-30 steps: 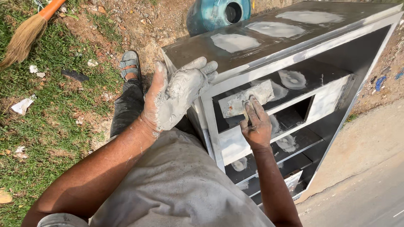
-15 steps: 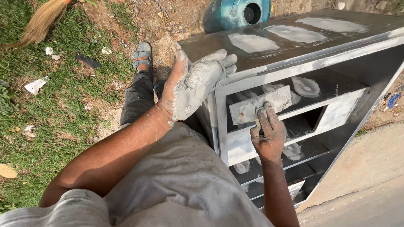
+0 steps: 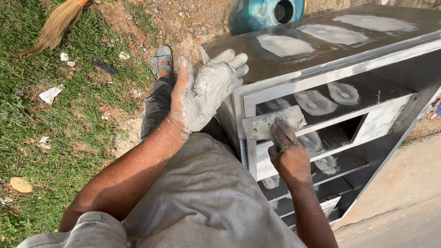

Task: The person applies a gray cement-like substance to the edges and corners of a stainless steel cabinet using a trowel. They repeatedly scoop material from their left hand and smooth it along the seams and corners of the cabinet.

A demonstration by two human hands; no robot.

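My left hand (image 3: 205, 92) is raised beside the corner of a dark metal cabinet (image 3: 321, 64), palm up and fingers spread, coated with grey putty. My right hand (image 3: 288, 149) grips a flat putty scraper (image 3: 271, 124) smeared with grey paste and presses it against the cabinet's front frame by the upper shelf opening. Grey putty patches dot the cabinet's top and its inner shelves.
A blue drum (image 3: 266, 14) lies behind the cabinet. My sandalled foot (image 3: 161, 59) rests on bare dirt. A broom (image 3: 57, 25) lies on the grass at upper left, with paper scraps (image 3: 49, 94) and a dry leaf (image 3: 20, 184). A paved strip (image 3: 404, 202) runs at lower right.
My right hand with the scraper has shifted a little along the cabinet's front frame. My left hand stays raised, with its fingers spread slightly more. The view has shifted a little.
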